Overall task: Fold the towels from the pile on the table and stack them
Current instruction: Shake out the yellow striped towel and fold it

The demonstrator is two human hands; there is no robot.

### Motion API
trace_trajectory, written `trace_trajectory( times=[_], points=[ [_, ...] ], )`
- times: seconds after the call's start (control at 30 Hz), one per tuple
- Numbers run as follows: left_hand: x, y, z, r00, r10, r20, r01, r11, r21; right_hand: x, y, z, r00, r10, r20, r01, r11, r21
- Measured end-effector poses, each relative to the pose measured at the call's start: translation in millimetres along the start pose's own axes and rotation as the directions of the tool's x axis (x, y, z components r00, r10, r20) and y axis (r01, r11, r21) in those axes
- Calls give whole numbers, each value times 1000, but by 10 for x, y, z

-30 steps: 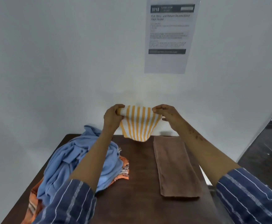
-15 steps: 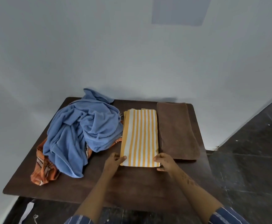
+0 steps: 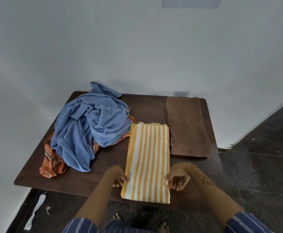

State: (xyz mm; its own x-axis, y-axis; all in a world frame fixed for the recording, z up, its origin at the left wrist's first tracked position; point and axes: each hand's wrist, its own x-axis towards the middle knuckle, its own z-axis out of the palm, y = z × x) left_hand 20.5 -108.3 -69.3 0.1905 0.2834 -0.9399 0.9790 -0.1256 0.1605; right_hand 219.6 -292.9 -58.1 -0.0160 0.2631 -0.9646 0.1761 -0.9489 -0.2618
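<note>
Yellow-white striped towel (image 3: 148, 158); brown towel (image 3: 187, 126); blue towel (image 3: 90, 125); orange checked cloth (image 3: 52, 163).

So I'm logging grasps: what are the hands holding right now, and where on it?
Both grip the yellow striped towel near its near end: left hand pinches the left long edge, right hand the right long edge.

No readable text in view

A pale sheet (image 3: 190, 2) is fixed to the wall at the top edge of the head view, cut off by the frame, and nothing printed on it can be made out; the towels carry only stripes and checks, no labels.
</note>
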Motion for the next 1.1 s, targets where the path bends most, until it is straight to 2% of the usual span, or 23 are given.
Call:
trace_trajectory(
  times=[0.03, 0.1, 0.17, 0.23, 0.3, 0.37, 0.5, 0.57, 0.63, 0.7, 0.77, 0.83, 0.9, 0.97, 1.0, 1.03, 1.1],
  points=[
    [19, -11, -18, 998, 23, -56, -24, 1000, -19, 15, -35, -73, 985, -53, -161, 66, 995, 74],
    [45, 7, -36, 971, 89, -222, -109, 991, -77, 60, -143, -200, 890, -101, -445, 232, 940, 250],
    [84, 67, -37, 917, 156, -368, -215, 968, -125, 96, -298, -268, 807, -118, -578, 382, 851, 360],
    [83, 202, -3, 888, 183, -423, -268, 951, -152, 125, -431, -310, 698, -197, -689, 486, 837, 253],
    [55, 345, 49, 891, 201, -406, -309, 925, -220, 137, -525, -332, 587, -281, -759, 493, 868, 60],
    [91, 414, 68, 888, 191, -419, -310, 921, -237, 208, -622, -368, 525, -316, -790, 463, 885, -47],
    [227, 401, -72, 879, 178, -441, -216, 976, -37, 295, -785, -466, 448, -244, -860, 336, 937, -91],
    [298, 462, -216, 835, 252, -490, -267, 963, 41, 332, -848, -540, 418, -238, -877, 253, 957, -139],
    [304, 607, -354, 709, 423, -565, -397, 901, 176, 393, -900, -632, 412, -205, -888, 264, 959, -99],
    [257, 800, -478, 564, 595, -573, -486, 800, 352, 463, -952, -732, 414, -144, -899, 318, 948, -5],
    [181, 983, -565, 440, 735, -515, -556, 674, 487, 444, -984, -793, 447, -144, -883, 343, 939, 20],
    [124, 1151, -644, 376, 841, -388, -617, 540, 573, 350, -1005, -802, 488, -226, -843, 433, 901, 8],
    [73, 1272, -704, 369, 901, -228, -613, 421, 669, 178, -959, -729, 568, -339, -750, 619, 776, 118],
    [8, 1358, -740, 373, 924, -86, -589, 308, 748, 11, -852, -683, 705, -478, -524, 687, 645, 336],
    [-46, 1393, -748, 397, 917, -25, -595, 278, 755, -56, -786, -680, 757, -533, -379, 653, 619, 435],
    [-102, 1416, -751, 451, 892, 25, -610, 288, 738, -104, -729, -682, 775, -575, -263, 618, 604, 503],
    [-219, 1425, -742, 567, 818, 95, -606, 337, 720, -168, -623, -703, 770, -615, -171, 592, 588, 550]
  ],
)
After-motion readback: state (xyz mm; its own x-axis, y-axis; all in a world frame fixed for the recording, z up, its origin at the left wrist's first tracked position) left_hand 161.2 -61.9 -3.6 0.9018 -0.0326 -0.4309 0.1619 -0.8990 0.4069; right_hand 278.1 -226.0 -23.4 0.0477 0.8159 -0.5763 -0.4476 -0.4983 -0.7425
